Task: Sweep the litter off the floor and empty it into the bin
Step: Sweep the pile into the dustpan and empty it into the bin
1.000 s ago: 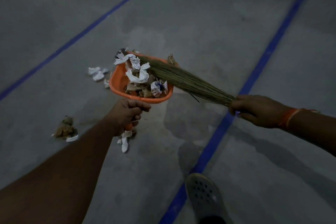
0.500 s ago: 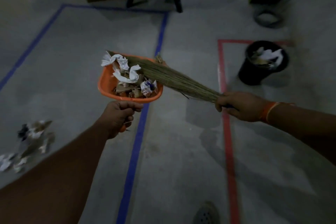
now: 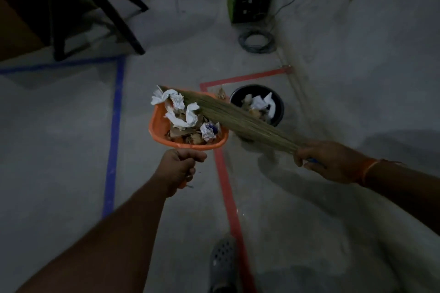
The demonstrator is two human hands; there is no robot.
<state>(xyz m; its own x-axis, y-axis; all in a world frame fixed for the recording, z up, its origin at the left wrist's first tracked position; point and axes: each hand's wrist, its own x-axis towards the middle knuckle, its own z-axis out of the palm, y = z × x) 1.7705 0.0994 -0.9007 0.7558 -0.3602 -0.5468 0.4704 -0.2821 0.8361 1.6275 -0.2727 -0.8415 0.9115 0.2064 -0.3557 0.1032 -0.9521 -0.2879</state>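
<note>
Floor (image 3: 59, 150): grey, carrying blue and red tape lines. Bin (image 3: 281, 112) is standing at 1 o'clock of the dustpan (image 3: 158, 127), already holding paper. Broom (image 3: 238, 116) is lying across the pan, pressing on the litter (image 3: 188, 119). Left hand (image 3: 178, 169) is gripping the pan handle, fingers curled tight; right hand (image 3: 331, 162) is clasping the broom's grip end at 3 o'clock.

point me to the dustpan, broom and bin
dustpan (image 3: 159, 126): head view, bare orange left wall.
broom (image 3: 247, 121): head view, middle of the bristles.
bin (image 3: 280, 112): head view, right black rim.
</note>
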